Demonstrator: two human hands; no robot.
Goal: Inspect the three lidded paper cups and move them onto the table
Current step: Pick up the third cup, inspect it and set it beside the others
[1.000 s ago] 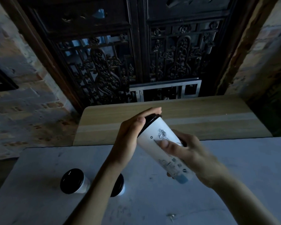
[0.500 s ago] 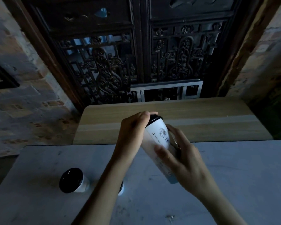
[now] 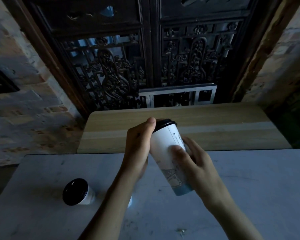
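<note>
I hold a tall white paper cup (image 3: 164, 144) with a black lid and a blue base in the air over the grey table (image 3: 241, 187). It leans a little, lid away from me. My left hand (image 3: 139, 146) grips its upper part beside the lid, thumb at the rim. My right hand (image 3: 190, 161) wraps the middle of the cup from the right. A second lidded cup (image 3: 76, 192) stands on the grey table at the lower left. A third cup (image 3: 130, 201) shows only as a sliver behind my left forearm.
A light wooden tabletop (image 3: 215, 129) lies just beyond the grey table. Behind it stands a dark carved wooden door with a metal frame at its foot. Brick walls flank both sides.
The held cup has swung from lying slanted to nearly upright and has turned in my hands, so its print now faces right. Both hands kept their grip.
</note>
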